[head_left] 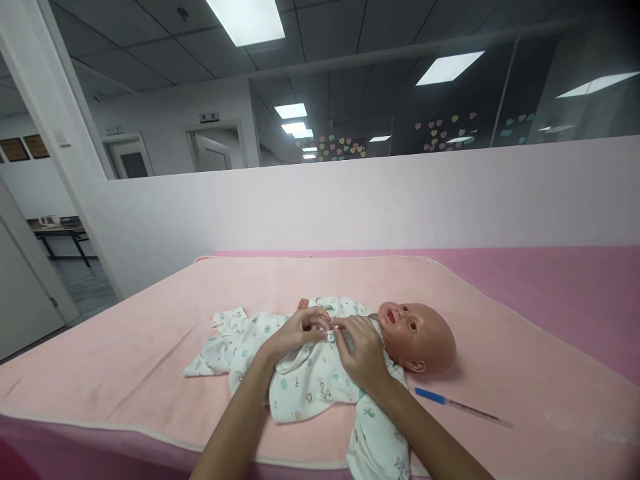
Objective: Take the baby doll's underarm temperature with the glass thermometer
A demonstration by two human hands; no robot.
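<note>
A baby doll [420, 333] lies on its back with its head to the right, dressed in a white printed baby outfit [313, 390]. Over the doll's chest, my left hand [300, 330] has its fingers bent and pinched on the edge of the outfit's front. Close beside it, my right hand [363, 347] pinches the same front edge from the other side. A small snap button [331, 338] shows between the two hands. The fingertips partly hide the cloth they grip. One sleeve [377, 437] of the outfit stretches toward me beneath my right forearm.
A pen-like stick with a blue end [463, 407] lies right of the doll. Beneath everything is a peach blanket [140, 347] over a pink surface [565, 287]. A low white wall [350, 207] with glass above it stands behind; a door [25, 280] is at left.
</note>
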